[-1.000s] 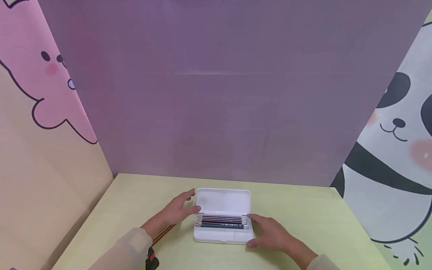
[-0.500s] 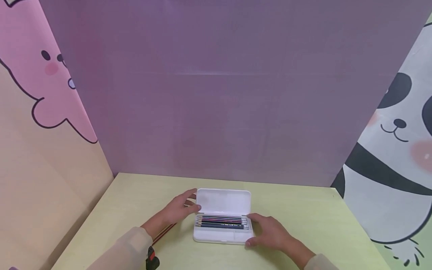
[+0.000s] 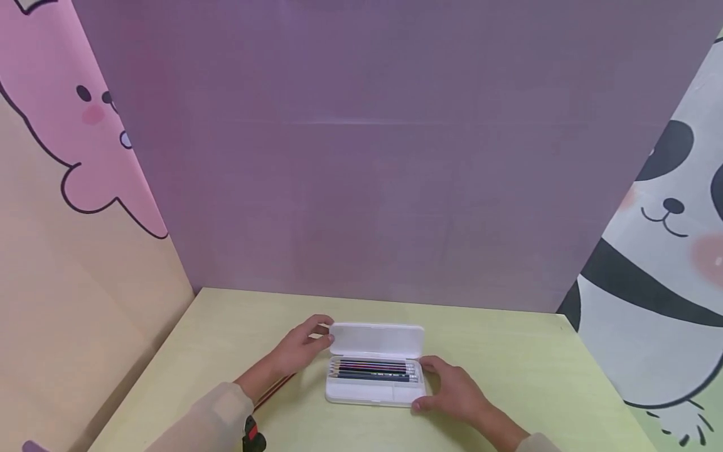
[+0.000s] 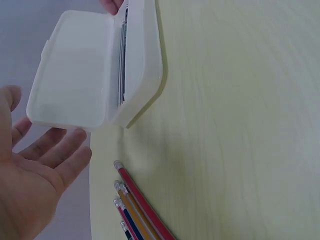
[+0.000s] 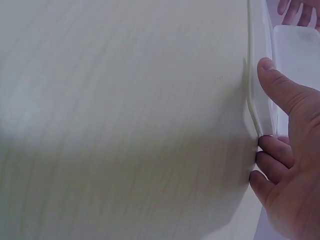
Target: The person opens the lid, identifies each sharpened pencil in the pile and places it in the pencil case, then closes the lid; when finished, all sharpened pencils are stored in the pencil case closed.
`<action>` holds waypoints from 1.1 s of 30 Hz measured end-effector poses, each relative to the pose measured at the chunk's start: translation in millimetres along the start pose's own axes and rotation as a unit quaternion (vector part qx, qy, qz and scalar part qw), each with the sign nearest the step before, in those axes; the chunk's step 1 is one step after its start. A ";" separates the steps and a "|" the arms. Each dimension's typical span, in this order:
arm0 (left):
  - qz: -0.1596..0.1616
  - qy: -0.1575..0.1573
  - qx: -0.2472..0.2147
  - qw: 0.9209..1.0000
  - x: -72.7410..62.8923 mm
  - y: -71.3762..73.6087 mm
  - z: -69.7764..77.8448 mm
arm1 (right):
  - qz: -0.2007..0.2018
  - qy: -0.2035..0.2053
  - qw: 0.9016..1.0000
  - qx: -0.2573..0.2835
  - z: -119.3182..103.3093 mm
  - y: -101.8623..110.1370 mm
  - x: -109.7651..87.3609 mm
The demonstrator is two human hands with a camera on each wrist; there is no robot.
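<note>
A white pencil case (image 3: 367, 394) lies on the table with its lid (image 3: 377, 339) raised and tilted. Several dark pencils (image 3: 369, 370) lie side by side in its tray. At the lid's left edge is my left hand (image 3: 296, 348); in the left wrist view its loosely extended fingers (image 4: 52, 145) touch that edge, partly behind it. My right hand (image 3: 454, 392) grips the right end of the case, thumb (image 5: 280, 87) along the front side and the other fingers bent round the end.
Several loose pencils (image 4: 142, 202), red, orange and dark, lie on the table below my left hand. A black and red object (image 3: 253, 434) shows by the left sleeve. A purple wall (image 3: 384, 157) stands at the table's (image 3: 508, 351) back edge.
The lid has tipped toward me and looks lower, with my left fingers staying at its left edge. My right hand keeps its grip on the case. The head view has shifted slightly.
</note>
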State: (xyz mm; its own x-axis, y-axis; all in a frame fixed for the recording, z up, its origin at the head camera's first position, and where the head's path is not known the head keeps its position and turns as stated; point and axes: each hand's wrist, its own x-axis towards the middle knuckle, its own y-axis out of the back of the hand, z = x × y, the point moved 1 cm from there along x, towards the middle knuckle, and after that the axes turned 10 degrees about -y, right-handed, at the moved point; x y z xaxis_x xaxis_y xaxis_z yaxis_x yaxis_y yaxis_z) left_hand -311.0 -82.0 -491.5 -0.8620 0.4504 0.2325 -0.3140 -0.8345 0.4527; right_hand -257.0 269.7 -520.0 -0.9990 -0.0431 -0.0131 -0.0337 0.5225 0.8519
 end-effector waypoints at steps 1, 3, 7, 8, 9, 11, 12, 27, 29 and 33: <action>0.005 -0.003 0.001 1.000 -0.4 -0.3 0.2 | 0.001 -0.001 1.000 0.002 -0.2 -0.1 0.1; 0.015 -0.012 0.007 1.000 -1.3 -1.0 0.4 | 0.001 -0.002 1.000 0.004 -0.1 -0.4 1.1; 0.015 -0.029 0.043 0.999 -3.9 -3.2 -1.4 | -0.003 0.000 1.000 -0.002 0.5 -0.5 3.7; 0.010 -0.029 0.051 0.998 -4.8 -3.7 -1.7 | -0.004 0.000 1.000 -0.004 0.9 -0.5 4.5; 0.004 -0.029 0.059 0.998 -5.7 -4.1 -2.2 | -0.006 -0.001 1.000 -0.006 1.1 -0.1 4.9; -0.011 -0.025 0.061 0.998 -8.4 -4.3 -2.2 | -0.007 0.000 1.000 -0.007 1.5 1.2 5.1; -0.018 -0.023 0.060 0.998 -9.9 -4.3 -2.4 | -0.008 0.003 1.000 -0.006 1.5 2.3 5.0; -0.108 -0.038 0.193 0.974 -20.4 -18.7 -1.9 | -0.067 0.055 0.996 0.030 5.4 14.9 3.1; -0.111 -0.035 0.213 0.970 -19.5 -21.3 -2.6 | -0.060 0.055 0.996 0.026 4.8 14.0 2.5; -0.109 -0.032 0.221 0.969 -19.1 -24.9 -4.1 | -0.048 0.049 0.997 0.020 4.8 11.5 2.8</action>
